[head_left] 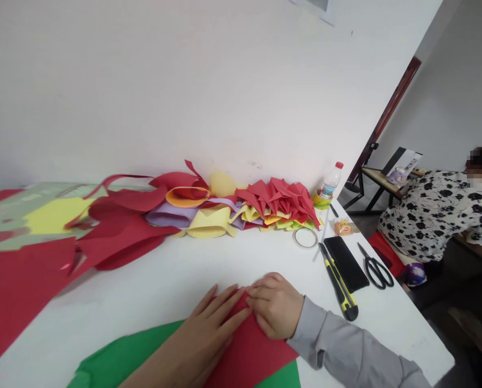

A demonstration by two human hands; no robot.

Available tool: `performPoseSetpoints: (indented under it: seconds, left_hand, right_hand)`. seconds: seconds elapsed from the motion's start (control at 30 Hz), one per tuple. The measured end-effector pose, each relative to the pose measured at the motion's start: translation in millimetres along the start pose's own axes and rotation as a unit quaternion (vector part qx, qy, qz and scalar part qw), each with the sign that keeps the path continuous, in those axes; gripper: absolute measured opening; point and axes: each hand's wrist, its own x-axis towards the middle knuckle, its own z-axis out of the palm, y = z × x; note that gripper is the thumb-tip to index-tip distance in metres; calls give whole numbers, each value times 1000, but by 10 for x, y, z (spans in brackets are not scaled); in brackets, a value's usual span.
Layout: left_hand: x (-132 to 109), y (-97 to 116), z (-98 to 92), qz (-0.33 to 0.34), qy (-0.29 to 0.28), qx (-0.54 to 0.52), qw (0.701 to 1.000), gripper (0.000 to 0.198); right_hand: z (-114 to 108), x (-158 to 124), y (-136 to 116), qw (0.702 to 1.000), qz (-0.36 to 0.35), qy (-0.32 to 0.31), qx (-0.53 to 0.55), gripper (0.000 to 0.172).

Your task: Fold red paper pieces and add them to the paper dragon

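Observation:
A red sheet of paper [246,358] lies over a green sheet [119,353] at the front of the white table. Across the red paper's left side rests my left hand [216,318], palm down with its fingers stretched out and slightly apart. My right hand [275,304], in a grey sleeve, has its fingers curled at the paper's upper tip and pinches the red paper there. The fingertips of both hands nearly meet at that tip.
Behind the hands are red cut papers [131,231], rolled paper shapes [208,222] and folded red pieces [279,199]. To the right lie a tape roll [305,237], cutter [338,283], black phone [347,264], scissors [376,267] and bottle [328,186]. A person [430,210] sits beyond.

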Motion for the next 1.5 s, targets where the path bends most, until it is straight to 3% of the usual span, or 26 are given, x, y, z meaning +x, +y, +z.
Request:
performPoseSetpoints:
  seconds: [0.13,0.3,0.43,0.57,0.83,1.0,1.13,1.23,1.33,1.5]
  left_hand:
    - [29,47,17,-16,-10,-10,1000,53]
    - [68,99,-30,-40,-31,-33,998,52]
    - [76,103,-64,-48,-15,-39,998,53]
    - [80,157,-42,-49,-30,-15,998,47]
    - [-4,408,181,-1,36,45,998,39]
    - [-5,503,90,3,50,30,998,35]
    - [-43,351,-91,-39,100,-48,993,28]
    - [-92,76,-121,-143,154,0,978,31]
    - [-129,-162,-27,-235,135,37,962,33]
    - [-155,-210,136,-239,111,1,965,29]
  right_hand:
    - [1,-21,10,1000,9,9,24,23]
    - [-26,-20,-34,999,1,43,-11,24]
    - [-38,-15,-66,997,-31,68,-17,24]
    - [-54,-5,-74,999,-5,50,-8,19]
    - [-41,2,-66,999,9,45,5,15]
    - [-57,9,-84,999,-5,48,-5,14]
    - [-64,8,-99,999,3,45,-1,14]
    - [-64,7,-104,1000,19,16,5,18]
    - [-67,5,-105,1000,26,-15,6,18]
    - [-65,-6,-110,1000,25,-10,4,20]
